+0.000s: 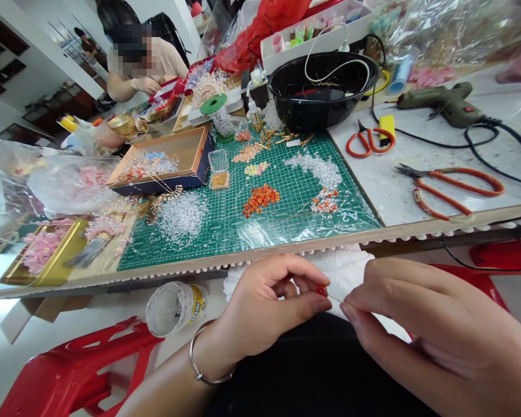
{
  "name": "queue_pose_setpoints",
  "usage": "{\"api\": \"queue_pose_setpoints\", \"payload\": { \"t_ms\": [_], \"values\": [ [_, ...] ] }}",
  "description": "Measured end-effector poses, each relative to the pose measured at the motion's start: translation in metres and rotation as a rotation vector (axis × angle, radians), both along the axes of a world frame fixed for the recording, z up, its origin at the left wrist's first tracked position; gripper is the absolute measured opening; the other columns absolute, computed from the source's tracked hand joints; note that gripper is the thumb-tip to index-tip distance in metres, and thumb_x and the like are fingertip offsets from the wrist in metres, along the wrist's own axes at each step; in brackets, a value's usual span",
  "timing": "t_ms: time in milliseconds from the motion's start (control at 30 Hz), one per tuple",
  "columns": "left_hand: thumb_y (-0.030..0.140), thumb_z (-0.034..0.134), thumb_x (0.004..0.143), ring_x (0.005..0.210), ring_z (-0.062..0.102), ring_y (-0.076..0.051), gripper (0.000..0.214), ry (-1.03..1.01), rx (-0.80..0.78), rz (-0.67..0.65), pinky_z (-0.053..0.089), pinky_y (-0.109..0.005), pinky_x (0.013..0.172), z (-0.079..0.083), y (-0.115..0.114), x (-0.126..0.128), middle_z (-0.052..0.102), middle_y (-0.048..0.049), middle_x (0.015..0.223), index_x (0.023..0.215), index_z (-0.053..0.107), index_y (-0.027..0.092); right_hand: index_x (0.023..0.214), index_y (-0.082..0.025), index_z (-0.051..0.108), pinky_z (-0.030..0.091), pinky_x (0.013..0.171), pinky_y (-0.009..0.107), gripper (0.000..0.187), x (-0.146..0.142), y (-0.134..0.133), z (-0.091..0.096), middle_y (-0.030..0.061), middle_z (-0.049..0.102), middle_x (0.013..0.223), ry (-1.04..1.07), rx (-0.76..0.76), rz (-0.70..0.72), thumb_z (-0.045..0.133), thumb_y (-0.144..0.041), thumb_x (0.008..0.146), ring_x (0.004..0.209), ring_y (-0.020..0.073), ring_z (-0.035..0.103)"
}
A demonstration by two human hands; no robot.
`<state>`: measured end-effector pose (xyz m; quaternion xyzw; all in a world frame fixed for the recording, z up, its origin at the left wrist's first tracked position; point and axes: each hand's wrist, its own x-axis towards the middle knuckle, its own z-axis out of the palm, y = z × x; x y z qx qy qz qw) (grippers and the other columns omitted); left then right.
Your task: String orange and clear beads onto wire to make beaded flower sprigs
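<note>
My left hand (269, 304) is pinched shut on a small red bead (322, 289) just below the table's front edge. A thin wire (335, 298) runs from the bead to my right hand (417, 321), whose fingers are pinched together on its other end. Both hands hover over my lap, in front of a white ruffled cloth (342, 269). On the green cutting mat (226, 226) above lie piles of orange beads (260, 198), clear beads (182, 215) and red-and-white beads (325, 201).
A black bowl (325, 87), red scissors (369, 142), orange-handled pliers (455, 191) and a glue gun (443, 104) with cables lie at the back right. A wooden box (165, 162) and a gold tray (47, 255) sit left. Another person (143, 63) works beyond. A red stool (78, 370) stands below left.
</note>
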<state>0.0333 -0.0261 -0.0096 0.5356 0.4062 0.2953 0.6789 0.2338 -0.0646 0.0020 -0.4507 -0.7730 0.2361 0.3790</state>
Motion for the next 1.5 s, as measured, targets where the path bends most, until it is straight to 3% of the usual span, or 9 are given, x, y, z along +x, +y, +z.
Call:
{"api": "queue_pose_setpoints", "payload": {
  "t_ms": [167,333,500,700,1500],
  "values": [
    [0.032,0.085,0.077,0.069,0.059,-0.011,0.026,-0.019,-0.058,-0.013,0.048,-0.022,0.063,-0.0001,-0.0008,-0.0016,0.072,-0.0055,0.087,0.096,0.075,0.018,0.088,-0.024,0.055,0.03,0.047,0.028,0.017,0.0018,0.003,0.0022,-0.0036,0.051,0.059,-0.083,0.1,0.021,0.049,-0.008,0.09,0.048,0.0132,0.046],
    [0.032,0.081,0.081,0.073,0.067,-0.014,0.023,-0.045,-0.12,-0.015,0.053,-0.023,0.063,0.0028,-0.0006,-0.0008,0.075,-0.0074,0.091,0.1,0.077,0.019,0.087,-0.024,0.053,0.031,0.049,0.027,0.017,0.0035,0.003,0.0022,-0.0045,0.048,0.059,-0.064,0.081,0.022,0.05,-0.008,0.09,0.05,0.0126,0.043],
    [0.023,0.081,0.081,0.067,0.065,-0.009,0.014,-0.143,-0.178,0.015,0.051,-0.017,0.058,0.0026,-0.0008,0.0017,0.076,-0.0039,0.085,0.094,0.078,0.02,0.088,-0.023,0.054,0.028,0.052,0.03,0.016,0.0055,-0.0031,-0.0007,-0.0038,0.048,0.063,-0.117,0.038,0.031,0.049,-0.009,0.093,0.054,0.0136,0.042],
    [0.02,0.08,0.083,0.072,0.066,-0.006,0.01,-0.218,-0.184,0.003,0.051,-0.013,0.064,0.002,-0.0007,0.0016,0.075,-0.0008,0.085,0.093,0.079,0.022,0.086,-0.022,0.054,0.025,0.05,0.03,0.016,0.0047,-0.0039,-0.002,-0.0047,0.045,0.062,-0.086,0.049,0.078,0.049,-0.007,0.091,0.052,0.0125,0.038],
    [0.02,0.082,0.081,0.07,0.068,-0.005,0.012,-0.251,-0.277,0.012,0.051,-0.013,0.064,-0.0017,-0.0019,-0.0009,0.076,-0.0006,0.083,0.093,0.078,0.021,0.082,-0.022,0.055,0.027,0.048,0.028,0.019,0.0014,0.0003,0.0012,-0.0055,0.044,0.06,-0.073,0.062,0.056,0.048,-0.007,0.091,0.05,0.0111,0.037]
  ]
}}
